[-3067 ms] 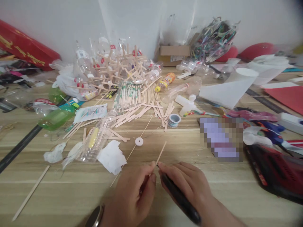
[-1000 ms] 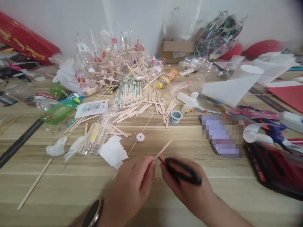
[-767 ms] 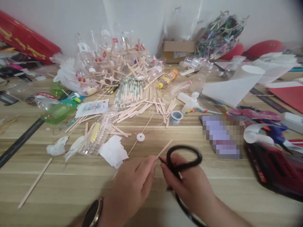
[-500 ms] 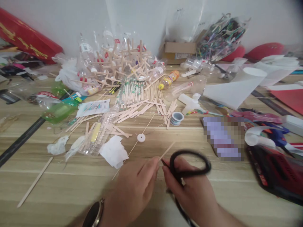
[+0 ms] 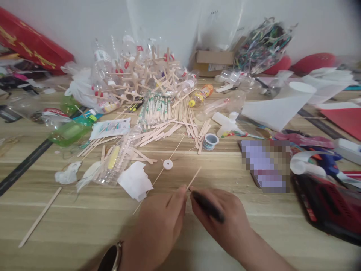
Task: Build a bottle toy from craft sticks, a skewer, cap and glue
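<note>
Stick (image 5: 194, 178), thin and pale, pinched between thumb and fingers of a closed left hand (image 5: 160, 222) over the near middle of a wooden table (image 5: 70, 235), free end slanting up and away to the right. Closed around a black-handled tool (image 5: 208, 206), probably scissors seen edge-on: the right hand (image 5: 230, 218), just beside the left, with a narrow dark tip at or near the wood, close to the left fingertips. Contact between tip and stick too small and blurred to tell. Step in hand, by all appearances: cutting or trimming of the held stick, in the air rather than braced on the tabletop. Called for next, in all likelihood: a firm left pinch, blades set square to the wood, a short controlled squeeze from the right, left thumb well away from the edge. Possible trouble: a twist of so slim a piece, or a slip toward the fingertips. Just beyond the hands: a white disc (image 5: 165, 166) in line with a thin rod (image 5: 158, 177) lying aslant, torn white paper (image 5: 135, 181) near the rod's lower end. Farther back: a blue-grey spool (image 5: 210, 143) beside spread-out flat wooden sticks (image 5: 203, 130). At far left, lying alone: another flat stick (image 5: 40, 217).
</note>
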`<state>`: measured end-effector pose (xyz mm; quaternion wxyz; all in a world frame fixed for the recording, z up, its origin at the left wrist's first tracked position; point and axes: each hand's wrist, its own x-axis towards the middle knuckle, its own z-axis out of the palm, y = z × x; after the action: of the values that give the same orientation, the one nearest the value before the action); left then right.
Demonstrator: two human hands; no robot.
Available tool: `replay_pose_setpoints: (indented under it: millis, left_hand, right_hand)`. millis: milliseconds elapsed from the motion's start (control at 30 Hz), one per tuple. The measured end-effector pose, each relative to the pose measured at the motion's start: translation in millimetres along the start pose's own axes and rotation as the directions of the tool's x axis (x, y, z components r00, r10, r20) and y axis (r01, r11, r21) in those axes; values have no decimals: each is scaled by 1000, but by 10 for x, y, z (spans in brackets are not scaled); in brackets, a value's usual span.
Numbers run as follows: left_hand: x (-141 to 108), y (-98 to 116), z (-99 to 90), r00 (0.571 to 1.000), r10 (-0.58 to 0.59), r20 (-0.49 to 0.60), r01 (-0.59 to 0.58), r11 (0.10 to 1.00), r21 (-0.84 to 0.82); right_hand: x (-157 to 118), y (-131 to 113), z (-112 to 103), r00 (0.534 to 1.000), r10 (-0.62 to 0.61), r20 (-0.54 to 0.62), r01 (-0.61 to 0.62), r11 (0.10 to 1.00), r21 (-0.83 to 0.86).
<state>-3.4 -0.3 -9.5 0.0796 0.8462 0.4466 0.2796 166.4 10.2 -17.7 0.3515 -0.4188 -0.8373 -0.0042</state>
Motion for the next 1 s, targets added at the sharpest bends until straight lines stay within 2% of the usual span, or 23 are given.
replay_pose_setpoints:
  millis: [67,133,233,300,367,433,500,533,567,600,633,667,700,733,767,800,833,867,900,933,967,1000]
  left_hand:
    - [-14,11,5,999,28,-21,-27,999,24]
    - [-30,28,2,999,28,-24,-27,999,23]
    - [-63,47,1,1000,14,-11,-14,1000,10]
    - [-85,43,8,1000,13,4,-13,1000,5]
    - [-99,25,20,1000,20,16,-21,1000,13]
    - [-101,0,34,999,41,30,-41,999,7]
    - [-94,-18,46,997,54,47,-54,999,-5]
    - [-90,-21,52,997,60,49,-59,998,-13]
    - [-87,-21,57,997,60,47,-59,998,-22]
    - [-85,-17,60,998,55,44,-53,998,-33]
    - [-84,-9,60,998,44,43,-42,998,-47]
    - [-83,1,57,999,33,43,-30,997,-69]
    - [-81,12,50,999,20,48,-15,995,-97]
    - [-78,24,39,998,-1,56,8,992,-125]
    - [-73,35,24,998,-21,59,30,987,-157]
    - [-66,44,9,998,-35,60,45,981,-191]
    - [-59,50,-7,997,-43,59,56,973,-224]
    - [-52,54,-20,997,-44,60,58,967,-249]
    - [-46,55,-29,997,-41,62,55,965,-257]
    - [-43,53,-33,998,-32,60,46,967,-249]
    - [-41,49,-32,998,-21,61,34,973,-228]
    - [-43,42,-27,998,-10,61,22,980,-197]
  right_hand:
    - [24,-42,-25,978,203,40,-207,968,145]
    - [55,-95,-76,918,366,152,-395,870,294]
    - [102,-160,-153,794,504,340,-608,640,470]
    - [124,-174,-175,696,556,455,-711,445,545]
    - [130,-160,-167,589,554,588,-782,209,587]
    - [120,-131,-136,518,487,703,-790,-43,612]
    - [102,-103,-101,495,410,766,-740,-263,619]
    - [95,-95,-90,498,375,782,-713,-336,615]
    - [91,-92,-86,499,351,792,-701,-373,608]
    - [92,-93,-91,501,345,794,-708,-365,605]
    - [95,-96,-103,506,363,783,-732,-300,612]
    - [100,-100,-121,521,406,750,-762,-175,624]
    - [102,-102,-140,562,473,679,-774,11,633]
    - [101,-99,-159,639,530,558,-745,245,621]
    - [94,-90,-173,746,532,401,-658,496,567]
    - [81,-75,-180,860,456,229,-508,721,471]
    - [65,-57,-182,945,314,86,-324,878,354]
    - [48,-39,-179,987,159,-1,-154,959,239]
    - [33,-24,-174,998,40,-41,-33,987,155]
    - [23,-16,-168,998,-13,-54,19,993,114]
    - [22,-17,-165,999,15,-49,-9,993,120]
    - [28,-27,-165,994,110,-24,-104,978,178]
